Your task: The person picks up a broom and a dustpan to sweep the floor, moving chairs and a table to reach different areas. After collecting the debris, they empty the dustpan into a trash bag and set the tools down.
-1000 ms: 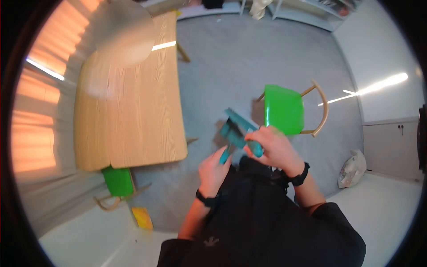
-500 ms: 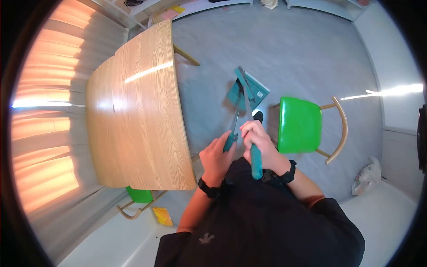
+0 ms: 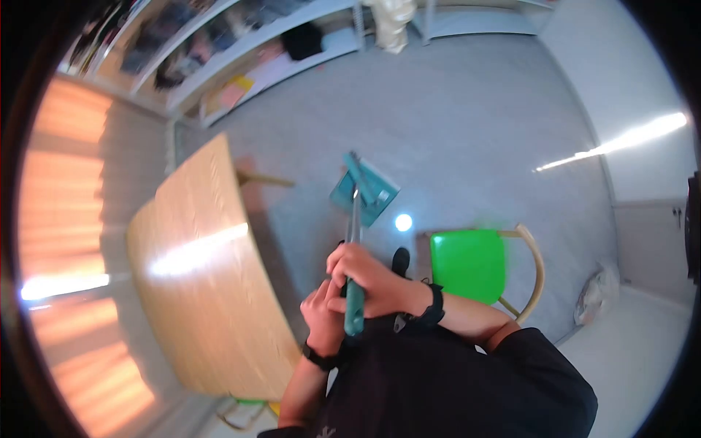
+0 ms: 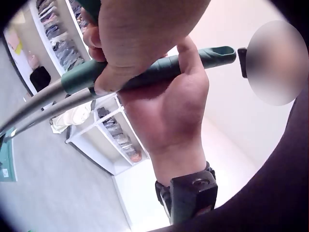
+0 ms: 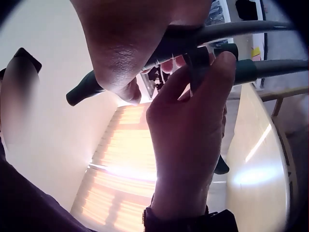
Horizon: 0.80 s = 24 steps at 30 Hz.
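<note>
Both hands [image 3: 358, 281] hold broom handle [image 3: 353, 292].

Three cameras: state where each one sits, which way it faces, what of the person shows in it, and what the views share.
Head: worn on the head, looking down at both hands, the wooden table, green chair and teal dustpan; forearms and dark torso show.
Left wrist: under the left hand, facing up toward the shelves; right hand behind.
Right wrist: under the right hand, facing the left hand and window blinds.
Shared: both hands gripping the teal-handled poles.
</note>
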### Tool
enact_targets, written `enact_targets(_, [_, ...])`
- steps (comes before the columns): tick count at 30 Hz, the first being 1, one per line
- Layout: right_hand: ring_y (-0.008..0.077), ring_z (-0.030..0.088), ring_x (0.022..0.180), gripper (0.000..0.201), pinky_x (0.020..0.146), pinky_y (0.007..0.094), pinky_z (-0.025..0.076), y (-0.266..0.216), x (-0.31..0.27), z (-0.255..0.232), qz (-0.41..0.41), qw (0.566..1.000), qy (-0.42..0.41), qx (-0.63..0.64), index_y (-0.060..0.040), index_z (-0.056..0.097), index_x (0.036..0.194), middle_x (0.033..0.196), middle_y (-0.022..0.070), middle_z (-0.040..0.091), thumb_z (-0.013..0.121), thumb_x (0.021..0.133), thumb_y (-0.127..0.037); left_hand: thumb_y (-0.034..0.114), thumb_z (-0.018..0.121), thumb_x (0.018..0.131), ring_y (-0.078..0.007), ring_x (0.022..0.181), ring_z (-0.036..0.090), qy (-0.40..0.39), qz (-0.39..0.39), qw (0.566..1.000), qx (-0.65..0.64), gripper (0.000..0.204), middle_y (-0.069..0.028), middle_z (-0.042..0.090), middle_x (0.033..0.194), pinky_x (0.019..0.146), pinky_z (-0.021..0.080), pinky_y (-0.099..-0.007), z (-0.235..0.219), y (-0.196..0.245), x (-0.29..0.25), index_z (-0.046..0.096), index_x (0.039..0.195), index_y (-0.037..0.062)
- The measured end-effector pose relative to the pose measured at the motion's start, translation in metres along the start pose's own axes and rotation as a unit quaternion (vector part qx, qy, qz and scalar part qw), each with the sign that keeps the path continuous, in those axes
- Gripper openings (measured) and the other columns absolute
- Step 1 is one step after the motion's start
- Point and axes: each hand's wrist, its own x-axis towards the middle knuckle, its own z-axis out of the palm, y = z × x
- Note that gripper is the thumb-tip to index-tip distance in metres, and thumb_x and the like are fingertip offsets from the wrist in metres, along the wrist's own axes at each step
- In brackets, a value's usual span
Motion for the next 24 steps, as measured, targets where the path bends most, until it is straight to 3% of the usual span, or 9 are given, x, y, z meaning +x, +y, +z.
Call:
enact_targets(4, [0.0271, 0.05, 0.088, 0.036, 0.079, 0.0364, 0.042, 0.033, 0.045, -0.03, 0.077, 0.995, -0.025, 0.06, -0.0078, 0.043, 0.088, 0.105, 0.0122, 0.049, 0.076, 0.073, -0.01, 0.013, 0.065, 0.073, -0.0253, 0.052, 0.056, -0.026, 0.032, 0.999, -0.005, 0.012, -0.0047, 0.052, 0.062, 0.046, 0.043, -0.0358, 0.022, -0.019, 0.06, 0.061, 0.083, 0.0082])
enact_targets(6, [0.0268, 0.052, 0.088, 0.032, 0.078, 0.0357, 0.043, 0.055, 0.076, -0.039, 0.04, 0.999, 0.01, 0.02, -0.0067, 0.046, 0.089, 0.101, 0.0103, 0.051, 0.074, 0.075, -0.011, 0.012, 0.066, 0.075, -0.0255, 0.053, 0.058, -0.019, 0.073, 0.995, -0.066, 0.011, -0.0056, 0.056, 0.064, 0.047, 0.044, -0.0353, 0.045, -0.044, 0.09, 0.059, 0.082, 0.0072])
enact_targets(8, [0.0261, 0.055, 0.086, 0.028, 0.074, 0.0359, 0.045, 0.072, 0.105, -0.046, 0.11, 0.991, -0.069, -0.035, -0.006, 0.048, 0.089, 0.094, 0.008, 0.054, 0.072, 0.077, -0.015, 0.013, 0.067, 0.075, -0.0247, 0.054, 0.061, -0.02, 0.063, 0.988, -0.139, 0.01, -0.006, 0.058, 0.064, 0.048, 0.046, -0.035, 0.063, -0.053, 0.127, 0.058, 0.077, 0.0088])
enact_targets(12, [0.0267, 0.058, 0.079, 0.021, 0.066, 0.0365, 0.045, 0.103, 0.169, -0.087, 0.2, 0.977, -0.001, -0.08, -0.0067, 0.053, 0.09, 0.085, 0.0072, 0.058, 0.07, 0.083, -0.017, 0.017, 0.071, 0.073, -0.0239, 0.053, 0.062, -0.051, 0.092, 0.994, 0.024, 0.015, -0.003, 0.061, 0.063, 0.046, 0.047, -0.0347, 0.066, -0.075, 0.227, 0.059, 0.08, 0.01])
enact_targets(13, [0.0266, 0.059, 0.076, 0.021, 0.065, 0.037, 0.045, 0.104, 0.184, -0.101, 0.185, 0.978, 0.044, -0.089, -0.0065, 0.053, 0.091, 0.083, 0.007, 0.059, 0.07, 0.085, -0.017, 0.018, 0.071, 0.073, -0.0245, 0.054, 0.062, -0.058, 0.095, 0.994, -0.007, 0.015, -0.0034, 0.062, 0.064, 0.046, 0.048, -0.0351, 0.061, -0.08, 0.251, 0.061, 0.081, 0.0101])
enact_targets(18, [0.0289, 0.061, 0.085, 0.022, 0.071, 0.0375, 0.049, 0.132, 0.236, -0.141, 0.183, 0.968, 0.097, -0.145, -0.0053, 0.052, 0.092, 0.095, 0.0091, 0.062, 0.066, 0.075, -0.007, 0.02, 0.069, 0.075, -0.0265, 0.056, 0.063, -0.089, 0.131, 0.984, -0.076, 0.014, -0.0046, 0.063, 0.066, 0.048, 0.049, -0.0356, 0.065, -0.086, 0.358, 0.065, 0.084, 0.01])
enact_targets(21, [0.0295, 0.061, 0.089, 0.023, 0.085, 0.041, 0.049, 0.149, 0.259, -0.157, 0.204, 0.961, 0.145, -0.118, -0.0057, 0.052, 0.094, 0.098, 0.0092, 0.061, 0.066, 0.076, -0.007, 0.018, 0.066, 0.076, -0.027, 0.056, 0.063, -0.127, 0.182, 0.971, -0.083, 0.018, -0.0054, 0.064, 0.069, 0.047, 0.049, -0.0358, 0.081, -0.092, 0.403, 0.066, 0.093, 0.0106])
enact_targets(23, [0.0296, 0.06, 0.107, 0.025, 0.106, 0.0506, 0.035, 0.161, 0.271, -0.183, 0.209, 0.956, 0.165, -0.121, -0.0057, 0.052, 0.098, 0.104, 0.0099, 0.062, 0.067, 0.078, -0.008, 0.017, 0.065, 0.076, -0.027, 0.056, 0.063, -0.152, 0.187, 0.968, -0.07, 0.021, -0.0053, 0.065, 0.07, 0.047, 0.049, -0.0358, 0.096, -0.081, 0.441, 0.067, 0.097, 0.0114])
enact_targets(24, [0.0296, 0.06, 0.107, 0.025, 0.106, 0.0506, 0.035, 0.168, 0.276, -0.196, 0.211, 0.954, 0.18, -0.118, -0.0057, 0.052, 0.098, 0.104, 0.0099, 0.062, 0.067, 0.078, -0.008, 0.018, 0.065, 0.076, -0.0273, 0.057, 0.063, -0.152, 0.197, 0.966, -0.068, 0.024, -0.0055, 0.065, 0.073, 0.048, 0.049, -0.0361, 0.101, -0.074, 0.457, 0.067, 0.1, 0.0126])
